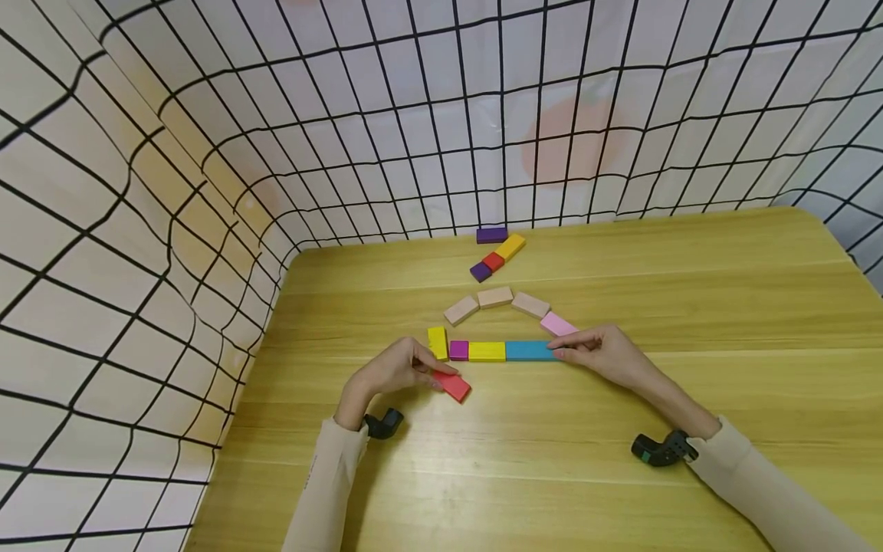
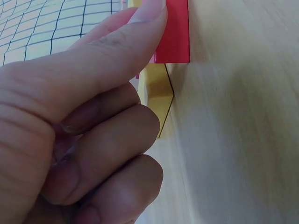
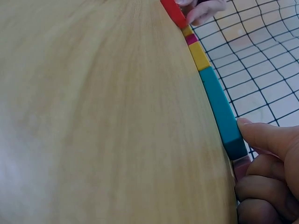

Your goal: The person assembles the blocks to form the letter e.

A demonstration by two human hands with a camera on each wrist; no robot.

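Note:
My left hand (image 1: 395, 366) pinches a red block (image 1: 454, 386) at its far left end, thumb and fingertips on it, in front of the row of blocks. In the left wrist view the red block (image 2: 174, 35) shows between the thumb and hidden fingertips. My right hand (image 1: 610, 356) holds the right end of a long blue block (image 1: 528, 351) with thumb and index finger. The blue block lies in line with a yellow block (image 1: 487, 352) and a small magenta block (image 1: 458, 350). An upright yellow block (image 1: 438, 343) stands left of the magenta one.
Behind the row, plain wooden blocks (image 1: 495, 297) and a pink block (image 1: 557, 324) form an arch. Farther back lie an orange block (image 1: 510, 247), a small red block (image 1: 493, 261) and purple blocks (image 1: 492, 235). A black-grid white curtain (image 1: 441, 138) borders the wooden table (image 1: 552, 475).

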